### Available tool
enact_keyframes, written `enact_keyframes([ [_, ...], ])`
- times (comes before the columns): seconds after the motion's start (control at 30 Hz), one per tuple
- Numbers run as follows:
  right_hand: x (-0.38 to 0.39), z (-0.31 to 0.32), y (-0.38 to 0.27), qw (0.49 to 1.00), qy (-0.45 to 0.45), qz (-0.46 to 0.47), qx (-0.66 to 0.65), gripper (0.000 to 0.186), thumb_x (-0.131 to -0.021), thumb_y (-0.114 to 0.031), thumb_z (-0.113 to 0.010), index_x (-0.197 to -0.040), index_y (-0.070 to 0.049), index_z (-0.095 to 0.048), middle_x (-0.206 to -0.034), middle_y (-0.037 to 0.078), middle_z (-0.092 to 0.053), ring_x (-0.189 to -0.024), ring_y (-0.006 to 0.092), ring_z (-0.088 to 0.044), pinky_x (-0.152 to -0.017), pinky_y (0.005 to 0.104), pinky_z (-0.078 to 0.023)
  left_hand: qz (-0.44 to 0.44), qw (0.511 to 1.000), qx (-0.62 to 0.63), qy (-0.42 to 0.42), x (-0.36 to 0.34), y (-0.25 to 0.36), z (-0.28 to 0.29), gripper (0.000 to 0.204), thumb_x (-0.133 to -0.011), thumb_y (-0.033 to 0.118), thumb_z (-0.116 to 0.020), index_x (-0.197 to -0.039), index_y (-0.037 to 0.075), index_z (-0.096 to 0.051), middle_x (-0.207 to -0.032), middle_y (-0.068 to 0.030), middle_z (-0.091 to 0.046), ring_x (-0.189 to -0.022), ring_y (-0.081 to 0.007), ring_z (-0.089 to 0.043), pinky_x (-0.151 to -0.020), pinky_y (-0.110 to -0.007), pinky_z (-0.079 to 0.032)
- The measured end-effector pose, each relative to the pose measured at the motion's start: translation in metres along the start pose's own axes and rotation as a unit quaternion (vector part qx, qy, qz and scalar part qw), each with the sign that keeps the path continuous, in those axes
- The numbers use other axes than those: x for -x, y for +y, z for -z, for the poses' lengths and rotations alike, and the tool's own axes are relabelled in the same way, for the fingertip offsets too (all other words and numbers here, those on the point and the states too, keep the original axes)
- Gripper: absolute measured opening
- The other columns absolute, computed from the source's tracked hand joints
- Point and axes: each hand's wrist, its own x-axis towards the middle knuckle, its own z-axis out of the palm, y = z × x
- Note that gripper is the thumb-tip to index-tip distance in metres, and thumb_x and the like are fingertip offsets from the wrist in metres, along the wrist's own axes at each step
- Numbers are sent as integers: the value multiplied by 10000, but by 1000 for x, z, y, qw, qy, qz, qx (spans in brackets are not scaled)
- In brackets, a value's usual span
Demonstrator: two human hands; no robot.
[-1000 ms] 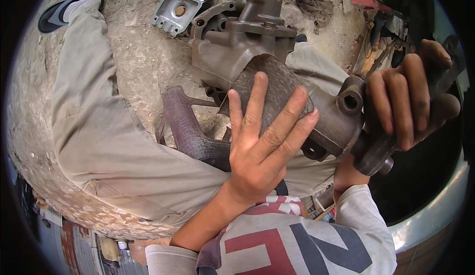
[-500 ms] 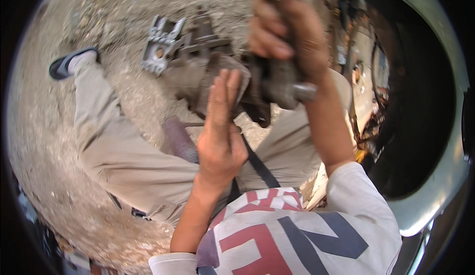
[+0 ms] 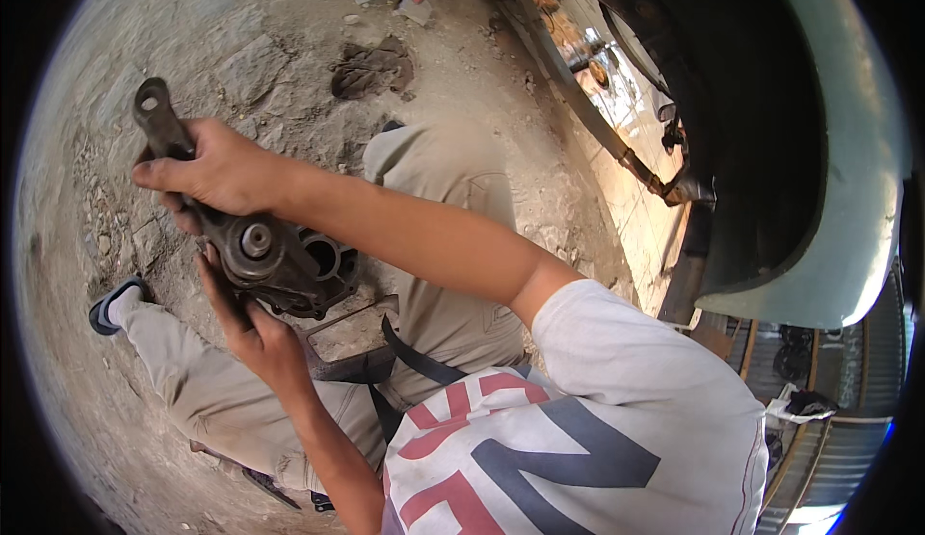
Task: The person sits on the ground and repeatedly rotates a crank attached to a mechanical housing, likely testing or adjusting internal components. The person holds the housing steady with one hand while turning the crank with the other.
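Head view: clock directions run from the round hub at the centre of the lever, well to nine o'clock in the picture. The right hand, at eleven, is clamped around the dark metal lever, whose holed end points to eleven. The left hand, at six, lies apart from it, long fingers along the lower edge of the metal housing; whether they grip I cannot tell. That housing shows behind the hub, its round openings toward four. Farther out, beige trousers spread at three and six, with a sandal at eight, a dark crumpled lump at one, and a pale green fender at three.
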Motion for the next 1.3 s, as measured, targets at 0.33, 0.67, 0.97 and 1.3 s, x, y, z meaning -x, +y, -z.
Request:
enact_keyframes([
  [0.33, 3, -4, -2, 1000, 8, 28, -11, 220, -935, -172, -706, -863, -11, -574, -631, 51, -597, -477, 156, -592, -450, 317, -476, 37, 999, -26, -13, -4, 22, 6, 598, -900, -124, -310, -1488, -51, -391, -1527, -195, -430, -1426, -262, -403, -1190, -384, -283],
  [0.67, 6, 0, 0, 999, 18, 25, -18, 256, -899, -190, -744, -823, -1, -589, -645, 65, -629, -515, 160, -615, -502, 320, -497, 17, 999, -47, -13, 0, 40, -2, 558, -942, -108, -307, -1495, -51, -362, -1547, -211, -386, -1452, -308, -362, -1214, -427, -257],
  [0.97, 0, 1, 5, 999, 5, 32, -5, 249, -932, -203, -721, -841, -13, -586, -666, 51, -619, -515, 152, -616, -478, 299, -488, 14, 999, 22, -30, 1, 36, 8, 637, -880, -160, -305, -1502, -35, -363, -1534, -212, -407, -1438, -301, -388, -1205, -417, -277],
  [1.3, -4, 0, 2, 1000, 5, 25, 3, 290, -923, -286, -739, -927, -19, -627, -699, 30, -617, -539, 131, -616, -496, 288, -490, -2, 998, -33, -52, -5, 36, 11, 616, -920, -173, -320, -1517, -25, -356, -1547, -198, -404, -1443, -276, -388, -1188, -376, -291],
])
